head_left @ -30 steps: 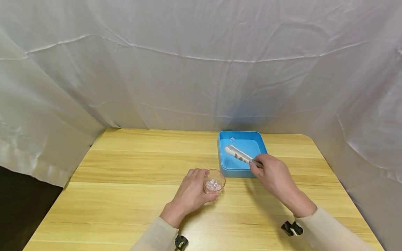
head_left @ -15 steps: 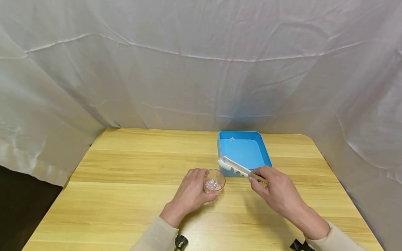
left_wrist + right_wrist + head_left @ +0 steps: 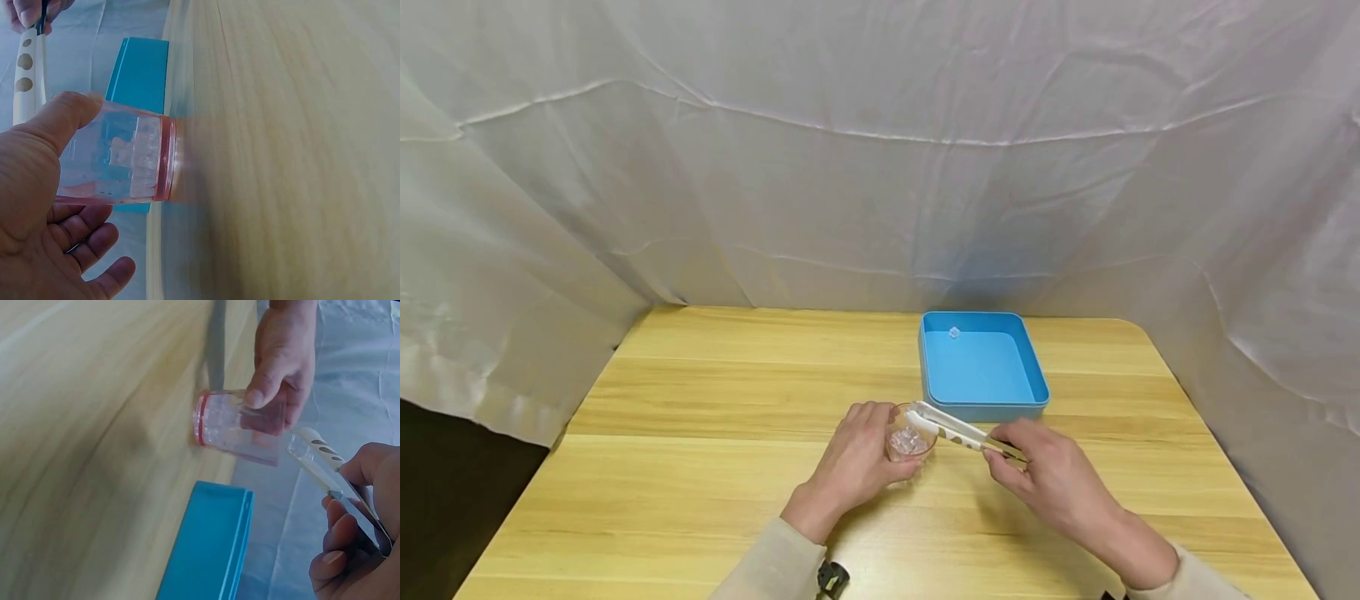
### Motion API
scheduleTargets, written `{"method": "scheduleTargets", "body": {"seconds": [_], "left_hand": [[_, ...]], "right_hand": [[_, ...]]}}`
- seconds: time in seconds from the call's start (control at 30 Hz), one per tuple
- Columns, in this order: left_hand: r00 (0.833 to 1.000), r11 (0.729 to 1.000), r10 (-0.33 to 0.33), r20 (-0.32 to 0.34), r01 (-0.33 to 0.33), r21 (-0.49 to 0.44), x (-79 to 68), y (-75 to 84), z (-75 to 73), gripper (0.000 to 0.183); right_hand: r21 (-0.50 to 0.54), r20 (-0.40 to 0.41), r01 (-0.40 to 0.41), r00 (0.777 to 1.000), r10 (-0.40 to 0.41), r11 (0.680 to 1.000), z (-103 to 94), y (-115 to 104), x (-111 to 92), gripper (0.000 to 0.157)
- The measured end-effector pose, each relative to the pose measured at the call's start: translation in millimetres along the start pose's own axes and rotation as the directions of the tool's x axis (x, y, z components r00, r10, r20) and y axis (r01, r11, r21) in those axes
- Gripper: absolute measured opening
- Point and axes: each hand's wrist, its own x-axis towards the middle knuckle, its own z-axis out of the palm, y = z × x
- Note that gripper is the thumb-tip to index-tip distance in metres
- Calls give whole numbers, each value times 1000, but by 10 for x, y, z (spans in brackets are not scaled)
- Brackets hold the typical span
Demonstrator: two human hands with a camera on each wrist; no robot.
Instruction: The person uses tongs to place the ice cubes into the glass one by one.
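Note:
My left hand point(image 3: 857, 458) grips a clear pinkish cup point(image 3: 94, 156) that stands upright on the table, thumb on one side and fingers on the other. Clear ice-like cubes point(image 3: 908, 442) cover the bottom of the cup. With thumb and fingers, my right hand point(image 3: 1052, 475) holds a pair of white-tipped tongs point(image 3: 951, 425) with brown spots. Their tips reach over the cup's rim, pinching a clear cube point(image 3: 300, 447), as the right wrist view shows.
A blue square tray point(image 3: 985, 371) sits behind and to the right of the cup. One clear cube point(image 3: 954, 332) lies in its far left corner. The wooden table point(image 3: 737, 400) ends at a grey-white curtain point(image 3: 820, 208) at the back and sides.
My right hand has brought the tongs with the cube out of the blue tray, leftward and nearer, to over the cup. The left hand and cup have stayed in place.

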Motion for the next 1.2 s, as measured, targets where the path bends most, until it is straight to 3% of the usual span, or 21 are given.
{"method": "scheduleTargets", "body": {"seconds": [0.7,1.2], "left_hand": [[1000,1000,2,4,-2,3,1,9,-6,72],[1000,1000,9,-6,-9,14,2,10,-6,72]], "right_hand": [[45,-32,38,999,-36,998,139,106,-122,20],[37,-21,-17,1000,18,999,137,89,-132,17]]}}
